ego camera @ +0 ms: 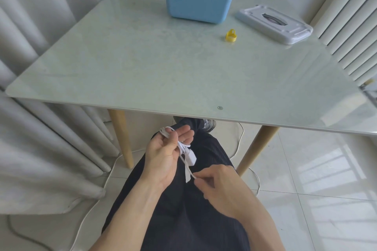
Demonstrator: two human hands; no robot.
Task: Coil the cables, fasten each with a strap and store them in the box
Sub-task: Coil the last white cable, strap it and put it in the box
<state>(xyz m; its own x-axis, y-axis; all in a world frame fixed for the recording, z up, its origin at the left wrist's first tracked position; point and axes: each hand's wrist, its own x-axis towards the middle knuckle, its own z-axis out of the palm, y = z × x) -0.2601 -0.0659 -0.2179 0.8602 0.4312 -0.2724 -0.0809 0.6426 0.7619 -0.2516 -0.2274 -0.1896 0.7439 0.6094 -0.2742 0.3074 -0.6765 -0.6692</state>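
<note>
Dangling cable (184, 156) between both hands

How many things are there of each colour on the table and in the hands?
Blue: 1, the box
Yellow: 1, the strap
Grey: 1, the lid
White: 1, the cable, held by the left hand and the right hand
Total: 4
Something pale shows inside the box, too hidden to count.

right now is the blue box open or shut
Open: the blue box has no lid on; its grey lid lies flat on the table beside it.
</note>
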